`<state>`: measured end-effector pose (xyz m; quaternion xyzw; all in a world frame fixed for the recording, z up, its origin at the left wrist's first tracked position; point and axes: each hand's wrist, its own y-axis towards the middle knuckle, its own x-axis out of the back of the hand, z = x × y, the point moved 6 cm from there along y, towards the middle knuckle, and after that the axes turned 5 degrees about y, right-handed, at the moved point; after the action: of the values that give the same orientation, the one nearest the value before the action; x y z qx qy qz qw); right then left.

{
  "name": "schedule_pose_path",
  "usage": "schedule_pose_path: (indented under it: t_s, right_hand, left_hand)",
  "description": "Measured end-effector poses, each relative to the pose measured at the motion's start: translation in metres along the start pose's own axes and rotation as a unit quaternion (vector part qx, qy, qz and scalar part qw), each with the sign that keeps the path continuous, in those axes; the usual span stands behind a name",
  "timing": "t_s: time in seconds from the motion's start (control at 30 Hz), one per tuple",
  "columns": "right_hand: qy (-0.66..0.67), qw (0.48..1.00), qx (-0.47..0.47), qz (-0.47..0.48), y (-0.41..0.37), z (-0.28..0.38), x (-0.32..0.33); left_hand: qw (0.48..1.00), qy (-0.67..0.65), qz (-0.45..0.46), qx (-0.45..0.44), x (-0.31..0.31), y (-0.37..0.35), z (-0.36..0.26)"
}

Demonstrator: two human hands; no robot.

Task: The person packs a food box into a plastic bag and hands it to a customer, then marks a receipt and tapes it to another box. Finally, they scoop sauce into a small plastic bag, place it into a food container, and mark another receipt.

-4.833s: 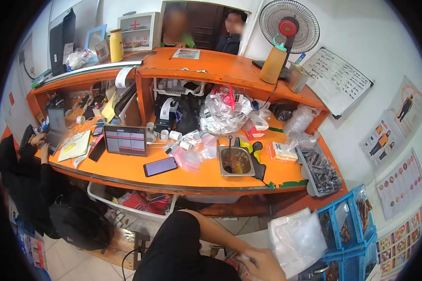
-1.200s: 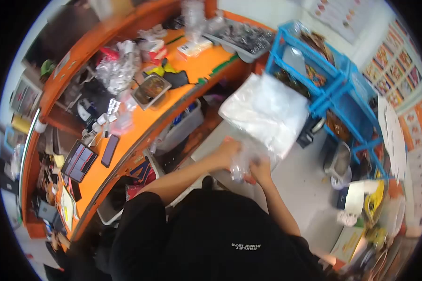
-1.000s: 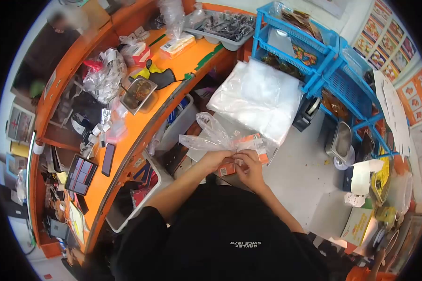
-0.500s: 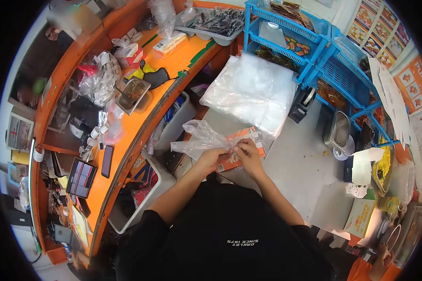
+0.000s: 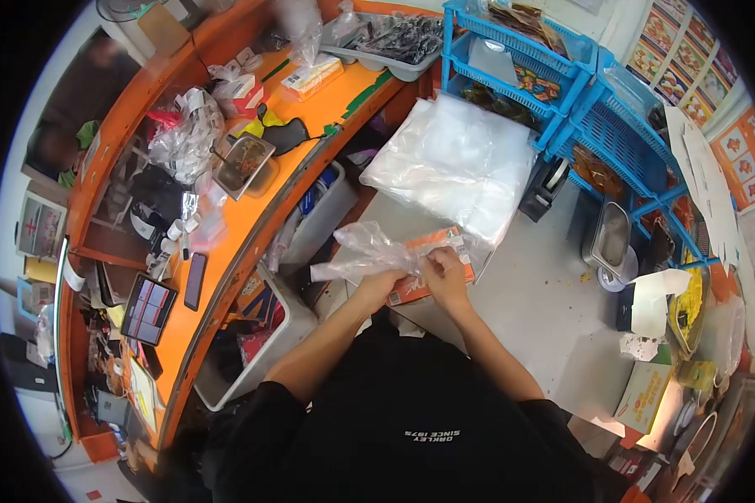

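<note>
A crumpled clear plastic bag (image 5: 367, 250) stretches leftward from my hands. My left hand (image 5: 379, 289) pinches its gathered end. Close beside it on the right, my right hand (image 5: 445, 275) has its fingers curled together; whether they grip the bag too is hidden. Beneath both hands lies an orange and white printed packet (image 5: 454, 242), partly covered. Just beyond them, a large stack of clear plastic bags (image 5: 453, 163) rests on the grey table (image 5: 528, 293).
Left is an orange counter (image 5: 226, 243) with a tablet (image 5: 148, 309), phone (image 5: 195, 282) and metal food container (image 5: 245, 165). Blue basket racks (image 5: 554, 109) stand behind, beside a black tape dispenser (image 5: 545, 189). A grey bin (image 5: 298, 310) sits below the counter. People appear at the upper left.
My hands have moved slightly apart, and the plastic bag has changed shape, lying lower. The view has shifted a little. The orange-clothed person at the lower right has mostly left view.
</note>
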<state>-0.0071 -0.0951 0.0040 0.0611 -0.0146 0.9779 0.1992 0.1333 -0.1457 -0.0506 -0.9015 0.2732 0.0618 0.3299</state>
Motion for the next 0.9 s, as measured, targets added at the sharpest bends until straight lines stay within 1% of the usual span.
schedule_pose_path:
  t_s: [0.03,0.07,0.1,0.13,0.17,0.2,0.23,0.27,0.3,0.37,0.4,0.43,0.47,0.5,0.53,0.57,0.6,0.63,0.67,0.7,0.73,0.77,0.8,0.87,0.9]
  right_hand:
    - [0.0,1.0,0.001,0.004,0.001,-0.001,-0.002]
    - [0.012,0.999,0.03,-0.035,0.001,0.001,0.002]
    - [0.024,0.995,0.06,-0.073,0.001,0.001,0.005]
    - [0.025,0.996,0.06,-0.066,0.0,-0.001,0.003]
    - [0.005,0.994,0.091,-0.06,-0.001,0.002,0.003]
    - [-0.014,0.99,0.126,-0.055,-0.001,0.006,0.002]
    - [-0.012,0.99,0.133,-0.046,0.0,0.009,0.0]
    - [-0.022,0.987,0.149,-0.048,-0.003,0.016,0.0]
    - [-0.033,0.984,0.165,-0.051,-0.007,0.023,0.003]
    - [-0.057,0.99,0.127,0.027,-0.019,0.035,0.001]
    - [-0.134,0.985,0.092,0.061,-0.029,0.011,0.003]
    - [-0.213,0.97,0.07,0.092,-0.032,-0.01,0.003]
    - [-0.238,0.962,0.123,0.057,-0.036,0.008,-0.003]
    - [-0.258,0.95,0.173,0.023,-0.046,0.028,-0.009]
    - [-0.186,0.975,0.106,0.064,-0.051,0.019,-0.016]
    - [-0.114,0.987,0.039,0.105,-0.046,0.011,-0.026]
    - [-0.115,0.985,0.06,0.115,-0.036,0.016,-0.037]
    - [-0.018,0.986,0.018,0.164,-0.026,0.015,-0.052]
    - [0.079,0.974,-0.03,0.211,-0.017,0.015,-0.071]
    - [0.079,0.972,-0.021,0.218,-0.002,0.026,-0.09]
    - [0.095,0.975,-0.013,0.201,0.018,0.04,-0.11]
    - [0.112,0.977,-0.01,0.182,0.033,0.049,-0.128]
    - [0.115,0.978,0.013,0.172,0.048,0.055,-0.147]
    - [0.126,0.974,0.019,0.186,0.069,0.069,-0.188]
    - [0.136,0.971,0.015,0.195,0.079,0.074,-0.206]
  left_hand:
    - [0.997,0.061,-0.011,-0.054,0.001,0.0,-0.003]
    - [0.997,0.058,-0.015,-0.055,-0.006,-0.008,-0.011]
    - [0.989,0.131,-0.038,-0.049,-0.01,-0.017,-0.018]
    - [0.976,0.204,-0.062,-0.041,-0.014,-0.026,-0.025]
    - [0.976,0.2,-0.068,-0.043,-0.016,-0.03,-0.028]
    - [0.965,0.238,-0.069,-0.091,-0.02,-0.033,-0.037]
    - [0.949,0.275,-0.072,-0.139,-0.022,-0.035,-0.045]
    - [0.981,0.131,-0.026,-0.143,-0.019,-0.023,-0.036]
    - [0.98,0.127,-0.032,-0.149,-0.011,-0.014,-0.026]
    - [0.999,-0.004,0.001,-0.043,-0.017,-0.02,-0.027]
    - [0.999,-0.002,-0.029,-0.016,0.004,-0.006,-0.005]
    - [0.975,0.178,-0.047,-0.125,0.004,-0.017,-0.018]
    - [0.986,0.048,-0.069,-0.145,0.011,-0.022,-0.023]
    - [0.98,-0.084,-0.084,-0.16,0.022,-0.024,-0.033]
    - [0.975,-0.089,-0.091,-0.181,0.041,-0.03,-0.053]
    - [0.979,-0.036,-0.093,-0.175,0.066,-0.041,-0.076]
    - [0.981,0.019,-0.097,-0.166,0.092,-0.056,-0.097]
    - [0.983,0.017,-0.089,-0.159,0.118,-0.073,-0.123]
    - [0.974,0.043,-0.109,-0.192,0.143,-0.095,-0.15]
    - [0.966,0.016,-0.125,-0.224,0.168,-0.115,-0.172]
    - [0.958,0.064,-0.15,-0.234,0.192,-0.138,-0.198]
    - [0.955,0.043,-0.156,-0.248,0.217,-0.155,-0.215]
    - [0.943,0.045,-0.225,-0.241,0.24,-0.175,-0.236]
    - [0.919,-0.054,-0.243,-0.307,0.293,-0.204,-0.275]
    - [0.903,-0.086,-0.211,-0.363,0.321,-0.215,-0.299]
